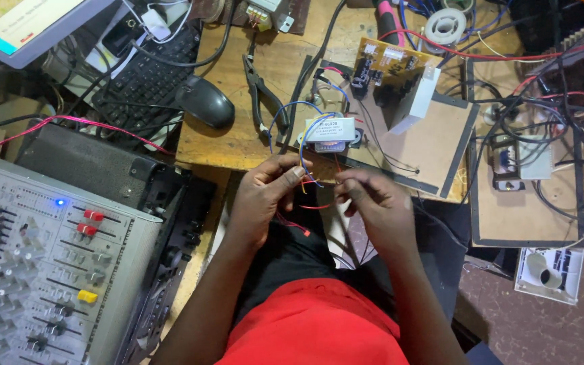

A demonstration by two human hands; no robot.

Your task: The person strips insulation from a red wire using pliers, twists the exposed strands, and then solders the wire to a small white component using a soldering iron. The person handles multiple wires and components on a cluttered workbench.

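Nearest the camera is a red garment (319,324) over dark trousers, and both forearms reach up from it toward the table edge. To the near left stands a grey audio mixer (42,270) with red and yellow buttons and a small blue light lit.

Just beyond the lap, the left hand (265,196) is pinched shut, thumb and forefinger closed on thin wires (303,159), red and blue, that rise to a small transformer (330,132) at the near edge of the wooden table (231,135). The right hand (373,196) sits just beside it with its fingers curled together on the same thin leads (exactly which strand it pinches is too fine to tell). A loose red wire end (295,225) hangs below the left hand.

The step in hand looks like sorting or twisting the transformer's leads. A next move would call for fine fingertip control, keeping each strand apart from its neighbours without tugging the transformer off the edge.

Farther on, a circuit board (390,64) lies right of the transformer, pliers (258,88) lie left of it, then a black mouse (204,101) and keyboard (147,78). At the far right sits a roll of solder (445,27).
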